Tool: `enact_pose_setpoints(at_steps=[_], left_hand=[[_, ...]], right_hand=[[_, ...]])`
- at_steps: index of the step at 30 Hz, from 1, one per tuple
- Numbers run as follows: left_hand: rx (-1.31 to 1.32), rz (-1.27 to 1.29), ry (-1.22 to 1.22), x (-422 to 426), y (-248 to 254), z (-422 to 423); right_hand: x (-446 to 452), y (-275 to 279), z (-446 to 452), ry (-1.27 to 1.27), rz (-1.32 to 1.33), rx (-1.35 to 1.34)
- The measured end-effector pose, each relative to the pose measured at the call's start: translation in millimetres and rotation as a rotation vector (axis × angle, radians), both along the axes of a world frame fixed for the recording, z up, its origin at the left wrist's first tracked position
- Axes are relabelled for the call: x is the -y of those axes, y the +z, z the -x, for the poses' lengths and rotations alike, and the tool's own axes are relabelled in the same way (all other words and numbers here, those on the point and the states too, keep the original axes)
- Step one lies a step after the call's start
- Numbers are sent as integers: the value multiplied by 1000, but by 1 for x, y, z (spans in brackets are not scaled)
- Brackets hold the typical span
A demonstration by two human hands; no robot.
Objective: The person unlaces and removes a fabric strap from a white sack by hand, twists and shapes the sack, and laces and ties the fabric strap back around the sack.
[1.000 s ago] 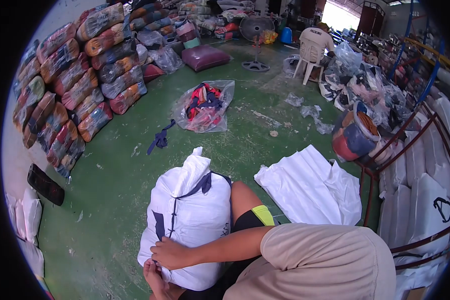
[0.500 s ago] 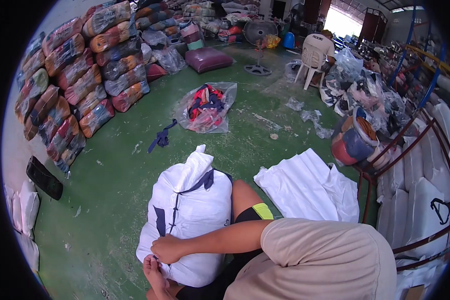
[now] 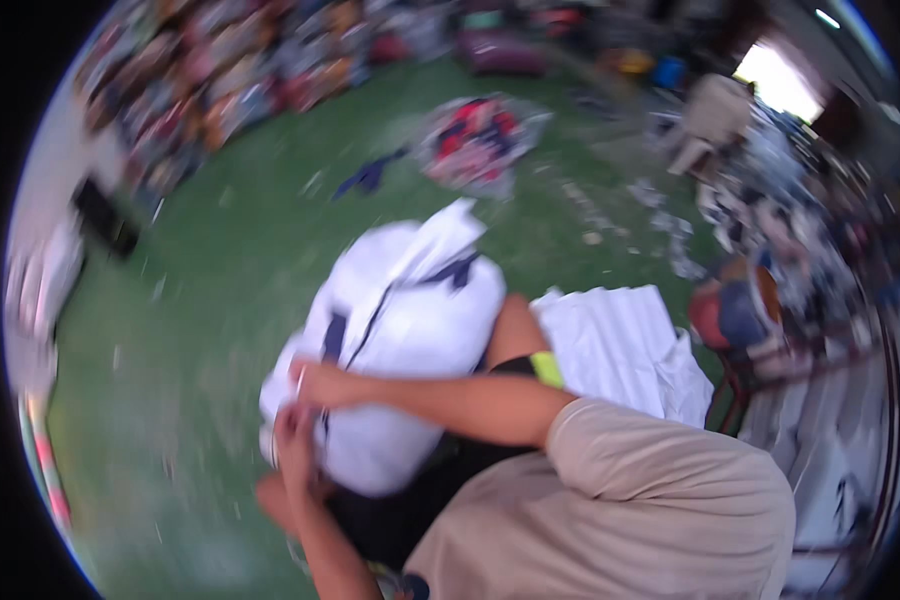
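Observation:
A stuffed white sack [image 3: 420, 340] leans against my bent leg, its gathered corner pointing up and away. A dark navy cloth strip [image 3: 457, 270] is tied near that corner and runs as a thin line down the sack's front seam; a wider loose piece [image 3: 335, 335] sticks out beside it. At the near left end of the sack, my right hand [image 3: 325, 386] is closed on the strip. My left hand [image 3: 296, 440], just below it, has its fingers pinched together, apparently on the strip too. Motion blur hides the fine detail at the fingertips.
Folded white sheeting [image 3: 620, 350] lies right of my leg. Ahead on the green floor sit an open plastic bag of red and navy cloth [image 3: 475, 145] and a loose navy strip [image 3: 370, 175]. A round bundle [image 3: 735, 310] and a red metal frame [image 3: 885, 430] stand right.
The view has swung and blurred. Both hands have risen slightly from the sack's near end, the left now showing more forearm. The sack appears more tilted.

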State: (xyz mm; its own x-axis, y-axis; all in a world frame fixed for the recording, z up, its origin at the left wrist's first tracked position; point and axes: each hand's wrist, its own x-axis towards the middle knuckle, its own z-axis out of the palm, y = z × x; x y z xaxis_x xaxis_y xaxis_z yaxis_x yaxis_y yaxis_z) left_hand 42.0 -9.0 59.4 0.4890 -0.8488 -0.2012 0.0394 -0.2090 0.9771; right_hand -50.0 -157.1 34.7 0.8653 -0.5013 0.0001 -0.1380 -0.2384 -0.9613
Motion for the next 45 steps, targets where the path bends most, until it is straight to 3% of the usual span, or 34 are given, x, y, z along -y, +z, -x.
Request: enact_pose_setpoints(at_steps=[1,2,3,5,7,10,16,20,25,30,36,40,45], left_hand=[[-2,-24,-41,1,1,-1],[-28,118,-80,3,-1,1],[5,126,-83,1,-18,-2],[279,-74,-73,4,0,5],[176,-79,11,1,-6,1],[-116,23,95,11,-17,4],[-61,64,181,11,-20,6],[-227,144,330,8,-22,9],[-252,249,400,6,-24,15],[-164,170,264,4,-21,4],[-179,201,250,6,-18,3],[-202,204,149,5,-42,-13],[155,146,-40,25,23,-13]], right_hand=[[4,4,1,59,74,-109],[5,-9,-6,-48,-184,-96],[11,1,-2,-92,-277,-43],[8,48,8,-119,-385,-157],[13,75,12,-106,-642,-199],[16,84,16,-85,-619,-191],[16,69,20,-34,-493,-130],[5,53,23,95,-10,-128],[-4,66,18,118,118,-244],[9,38,12,20,-165,-100],[12,58,6,132,-124,-127],[15,54,5,116,-330,-147],[22,40,21,149,-527,34]])
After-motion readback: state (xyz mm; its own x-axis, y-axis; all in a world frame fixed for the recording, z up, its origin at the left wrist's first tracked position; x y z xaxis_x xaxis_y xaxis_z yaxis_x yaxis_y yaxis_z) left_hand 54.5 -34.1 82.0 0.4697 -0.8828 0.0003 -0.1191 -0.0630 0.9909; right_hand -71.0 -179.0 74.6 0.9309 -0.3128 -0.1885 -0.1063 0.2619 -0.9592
